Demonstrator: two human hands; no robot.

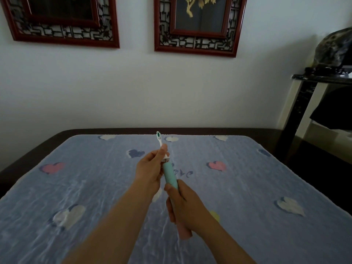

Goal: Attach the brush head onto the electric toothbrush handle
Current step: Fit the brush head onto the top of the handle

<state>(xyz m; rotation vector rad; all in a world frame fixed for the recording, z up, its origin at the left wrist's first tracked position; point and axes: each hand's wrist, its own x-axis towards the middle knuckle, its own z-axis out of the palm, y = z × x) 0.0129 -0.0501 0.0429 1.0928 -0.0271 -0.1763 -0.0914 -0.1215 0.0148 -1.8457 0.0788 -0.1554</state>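
2 bare forearms, sleeveless; left hand (152,166), right hand (184,204).

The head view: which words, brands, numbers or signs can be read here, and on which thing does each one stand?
"ove" (probably "love", upside down, first letter hidden behind the handle): printed on the blue heart-patterned cloth on the table.
Toothbrush handle: no text that can be read.
Brush head: no text that can be read.
Framed pictures on the wall: ornament only, no words.

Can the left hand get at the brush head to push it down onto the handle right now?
Likely yes: the left hand already pinches the brush head by its neck, with the handle gripped below by the right hand. Nothing blocks it.
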